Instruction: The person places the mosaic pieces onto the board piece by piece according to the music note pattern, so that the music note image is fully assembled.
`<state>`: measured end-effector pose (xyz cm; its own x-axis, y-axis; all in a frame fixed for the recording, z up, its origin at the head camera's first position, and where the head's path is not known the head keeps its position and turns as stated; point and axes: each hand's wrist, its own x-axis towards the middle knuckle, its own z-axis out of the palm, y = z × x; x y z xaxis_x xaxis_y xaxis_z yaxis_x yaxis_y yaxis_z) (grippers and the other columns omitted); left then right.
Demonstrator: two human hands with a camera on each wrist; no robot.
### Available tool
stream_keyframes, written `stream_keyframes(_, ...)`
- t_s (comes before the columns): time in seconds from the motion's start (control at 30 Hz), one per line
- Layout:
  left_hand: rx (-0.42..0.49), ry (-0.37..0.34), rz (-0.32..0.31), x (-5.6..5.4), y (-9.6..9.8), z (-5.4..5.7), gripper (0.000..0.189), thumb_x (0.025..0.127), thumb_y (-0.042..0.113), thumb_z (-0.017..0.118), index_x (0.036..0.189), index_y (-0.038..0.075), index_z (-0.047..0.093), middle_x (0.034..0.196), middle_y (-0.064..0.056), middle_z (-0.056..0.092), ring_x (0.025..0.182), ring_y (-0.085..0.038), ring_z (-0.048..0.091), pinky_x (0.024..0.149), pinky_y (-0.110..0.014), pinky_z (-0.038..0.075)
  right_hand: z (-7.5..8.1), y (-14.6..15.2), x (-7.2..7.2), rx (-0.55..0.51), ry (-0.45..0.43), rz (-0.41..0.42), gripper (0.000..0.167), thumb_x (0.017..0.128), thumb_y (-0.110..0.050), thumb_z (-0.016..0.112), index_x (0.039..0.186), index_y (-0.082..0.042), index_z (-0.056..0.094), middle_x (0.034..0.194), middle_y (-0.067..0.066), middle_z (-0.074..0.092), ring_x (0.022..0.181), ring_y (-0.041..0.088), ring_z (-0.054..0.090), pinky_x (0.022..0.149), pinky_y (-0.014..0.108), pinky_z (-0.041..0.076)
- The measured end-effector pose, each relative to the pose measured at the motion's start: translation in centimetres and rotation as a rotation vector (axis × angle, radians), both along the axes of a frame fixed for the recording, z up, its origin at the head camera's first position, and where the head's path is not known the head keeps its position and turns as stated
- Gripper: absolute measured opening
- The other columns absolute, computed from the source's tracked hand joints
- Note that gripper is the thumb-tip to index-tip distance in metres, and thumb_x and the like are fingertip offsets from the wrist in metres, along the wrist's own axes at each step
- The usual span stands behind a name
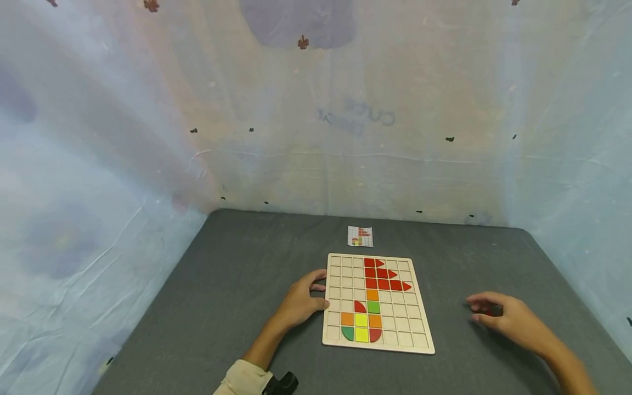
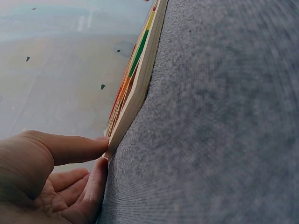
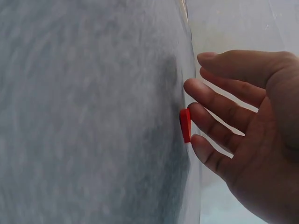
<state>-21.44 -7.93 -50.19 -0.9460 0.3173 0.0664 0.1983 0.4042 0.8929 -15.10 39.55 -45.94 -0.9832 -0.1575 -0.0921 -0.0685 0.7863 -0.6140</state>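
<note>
A square-gridded wooden board [image 1: 402, 312] lies flat on the dark table, with red, orange, yellow and green pieces set in part of its cells. My left hand [image 1: 300, 299] is at the board's left side, its thumb and a fingertip touching the edge [image 2: 133, 100] in the left wrist view. Right of the board, my right hand [image 1: 513, 318] is just above the table with fingers loosely bent. By its fingertips, in the right wrist view, is a small red piece [image 3: 186, 126]. The thumb stands apart from this piece, whose full shape is hidden.
A small printed card [image 1: 360, 236] with a coloured grid pattern lies behind the board. The grey cloth-covered table [image 1: 237, 274] meets a pale hanging sheet [image 1: 316, 181] at the back and sides. A dark band [image 1: 280, 383] is on my left wrist.
</note>
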Motion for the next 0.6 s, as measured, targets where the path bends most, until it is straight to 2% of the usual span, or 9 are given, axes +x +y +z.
stream_keyframes(0.3,0.001,-0.002,0.002,0.0,0.0,0.1,0.075,0.085,0.002,0.078,0.155,0.004,0.052,0.153,-0.013,0.059,0.127,-0.032,0.066,0.096,-0.045,0.054,0.0,1.7,0.3,0.081,0.001,-0.003,0.043,0.095,-0.030,0.080,0.131,-0.006,0.072,0.119,0.005,0.075,0.097,0.003,0.066,0.077,0.029,0.054)
stream_keyframes(0.4,0.000,0.001,0.003,0.0,0.0,0.1,0.075,0.085,0.003,0.078,0.154,0.003,0.052,0.152,-0.013,0.059,0.127,-0.031,0.066,0.096,-0.045,0.054,-0.1,2.1,0.4,0.107,0.012,-0.007,0.044,0.092,-0.029,0.083,0.129,-0.007,0.073,0.117,0.002,0.075,0.096,0.000,0.065,0.079,0.031,0.054)
stream_keyframes(0.6,0.004,0.000,0.000,0.1,0.0,0.2,0.075,0.084,0.003,0.077,0.155,0.003,0.052,0.152,-0.013,0.059,0.127,-0.032,0.066,0.096,-0.046,0.053,-0.2,3.1,1.0,0.095,0.023,-0.002,0.047,0.088,-0.028,0.087,0.128,-0.008,0.073,0.113,0.001,0.074,0.092,-0.004,0.062,0.076,0.028,0.053)
